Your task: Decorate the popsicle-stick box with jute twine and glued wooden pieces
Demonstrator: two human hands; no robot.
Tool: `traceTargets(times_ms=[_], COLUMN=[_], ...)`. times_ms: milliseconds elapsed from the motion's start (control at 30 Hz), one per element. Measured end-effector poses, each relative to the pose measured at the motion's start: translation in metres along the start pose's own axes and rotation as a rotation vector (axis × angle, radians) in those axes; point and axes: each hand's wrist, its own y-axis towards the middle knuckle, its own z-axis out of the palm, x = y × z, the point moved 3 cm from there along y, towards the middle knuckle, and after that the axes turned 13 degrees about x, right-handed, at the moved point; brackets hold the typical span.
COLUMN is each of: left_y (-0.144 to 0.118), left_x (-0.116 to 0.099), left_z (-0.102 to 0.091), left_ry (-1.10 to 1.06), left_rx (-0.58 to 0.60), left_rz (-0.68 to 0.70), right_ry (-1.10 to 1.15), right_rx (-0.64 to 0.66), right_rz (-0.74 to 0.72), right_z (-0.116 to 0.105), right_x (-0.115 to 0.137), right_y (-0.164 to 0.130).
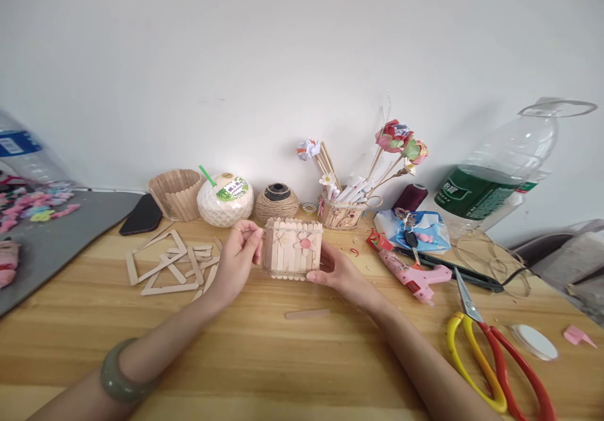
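A small box made of upright craft sticks (pixel 287 251) is held above the middle of the table. Twine runs along its upper and lower edges, and a stick flower with a pink centre decorates its front. My right hand (pixel 333 270) grips the box at its right side, thumb at the lower corner and other fingers partly hidden behind. At the upper left edge, my left hand (pixel 245 245) is closed in a pinch beside the twine; what lies between its fingertips is too small to make out. One loose craft stick (pixel 307 314) lies on the table just below.
Stick frames (pixel 160 257) lie at left. Along the wall stand a stick basket (pixel 174 191), a coconut (pixel 225 201), a twine ball (pixel 277 204) and a decorated pen holder (pixel 342 213). Rightward are a pink glue gun (pixel 415 275), scissors (pixel 476 320) and a large bottle (pixel 491 175).
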Motion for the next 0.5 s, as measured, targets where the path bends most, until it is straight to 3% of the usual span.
traceTargets(times_ms=[267,500], left_y=[0.001,0.003], left_x=[0.003,0.01], left_z=[-0.01,-0.012], left_ry=[0.007,0.049], left_rx=[-0.183,-0.162], left_rz=[0.029,-0.048], right_ry=[0.001,-0.017], right_rx=[-0.029,-0.078], right_rz=[0.018,0.058], right_z=[-0.002,-0.003], right_x=[-0.001,0.003], right_y=[-0.001,-0.002])
